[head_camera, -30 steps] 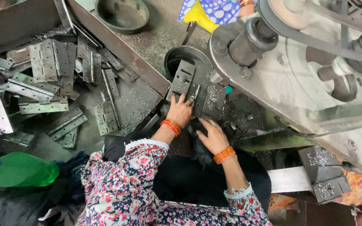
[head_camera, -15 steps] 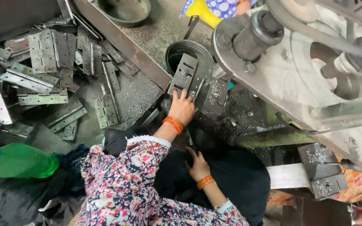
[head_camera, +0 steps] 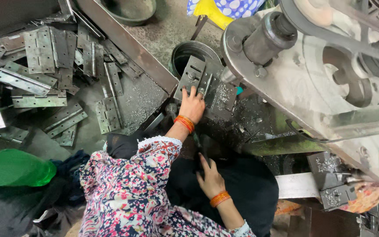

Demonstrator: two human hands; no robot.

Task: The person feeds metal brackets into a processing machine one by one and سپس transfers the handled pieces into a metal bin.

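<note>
Left hand presses spread fingers on the grey slotted steel plate, looks heavy, stiff, sharp-edged, so grip flat sides.

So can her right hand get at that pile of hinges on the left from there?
Probably not as it lies: the right hand rests low on the dark lap, and the left arm crosses between it and the pile of hinges.
</note>
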